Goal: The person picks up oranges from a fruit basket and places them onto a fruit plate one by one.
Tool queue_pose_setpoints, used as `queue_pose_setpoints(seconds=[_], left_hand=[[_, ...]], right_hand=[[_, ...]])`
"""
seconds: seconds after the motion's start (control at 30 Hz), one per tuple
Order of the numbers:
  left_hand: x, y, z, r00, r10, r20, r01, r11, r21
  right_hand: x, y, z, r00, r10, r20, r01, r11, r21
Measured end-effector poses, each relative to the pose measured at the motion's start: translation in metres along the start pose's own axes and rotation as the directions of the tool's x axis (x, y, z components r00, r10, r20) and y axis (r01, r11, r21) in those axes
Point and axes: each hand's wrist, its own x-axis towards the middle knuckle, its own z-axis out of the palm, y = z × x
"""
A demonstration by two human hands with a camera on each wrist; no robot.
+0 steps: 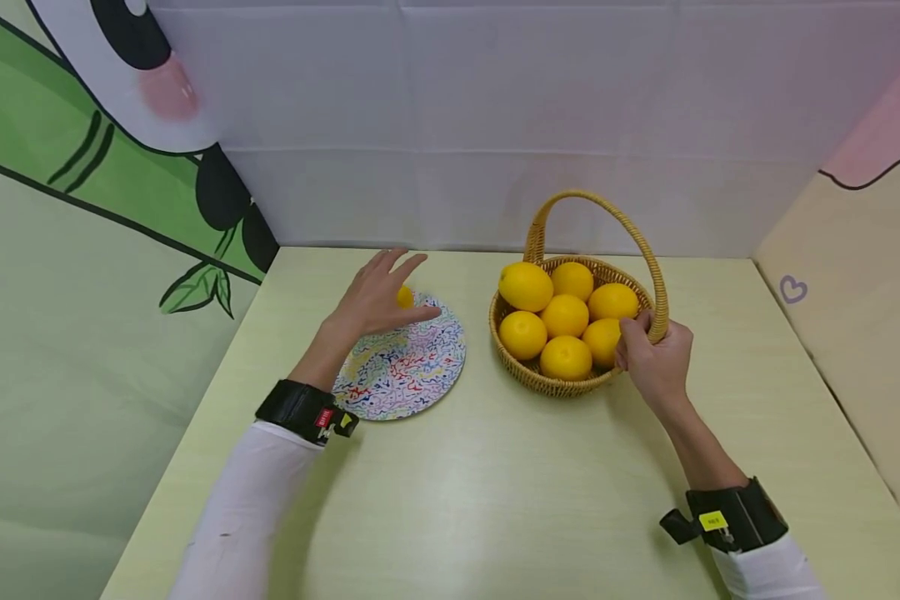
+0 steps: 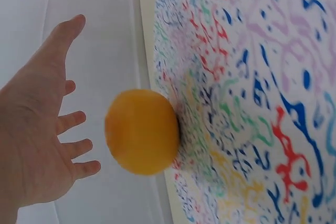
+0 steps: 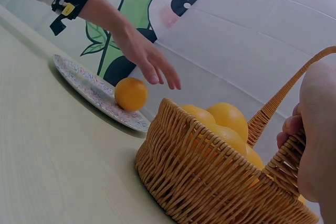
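Observation:
An orange (image 2: pixel 142 131) sits on a round plate (image 1: pixel 420 375) with a multicoloured squiggle pattern. Just over it hovers my left hand (image 1: pixel 378 298), fingers spread and apart from the fruit, as the left wrist view shows. In the head view that hand hides most of this orange. To the right stands a wicker basket (image 3: pixel 205 169) filled with several oranges (image 1: pixel 566 316). My right hand (image 1: pixel 656 354) grips the basket's arched handle (image 1: pixel 596 200) low on its right side, near the rim.
Both plate and basket stand on a pale table (image 1: pixel 450 500). A white wall covering (image 1: pixel 495 125) rises behind the table's back edge, and a printed green cartoon panel (image 1: pixel 120 167) is on the left. At the right is a cream side panel (image 1: pixel 862 333).

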Motion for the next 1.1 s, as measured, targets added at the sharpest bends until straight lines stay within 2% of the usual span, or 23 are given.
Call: queue_pose_setpoints(seconds=[0.3,0.53,0.73,0.93,1.1], left_hand=[[0.016,0.047,-0.009,0.994,0.113,-0.006,-0.113,0.993,-0.029],[0.035,0.097,-0.013,0.978,0.210,0.016,-0.210,0.977,-0.036],[0.051,0.133,-0.011,0.962,0.268,0.052,-0.269,0.963,0.012],[0.065,0.156,-0.003,0.952,0.293,0.093,-0.299,0.953,0.054],[0.075,0.164,0.006,0.952,0.278,0.126,-0.291,0.952,0.095]], right_hand=[[0.005,0.003,-0.004,1.000,0.017,0.003,-0.017,1.000,-0.025],[0.009,0.005,-0.007,1.000,0.029,0.002,-0.029,0.999,-0.028],[0.014,0.007,-0.008,1.000,0.012,0.024,-0.012,1.000,0.006],[0.018,0.009,-0.008,1.000,0.004,0.031,-0.005,1.000,0.019],[0.022,0.010,-0.008,0.999,0.007,0.038,-0.008,1.000,0.028]])
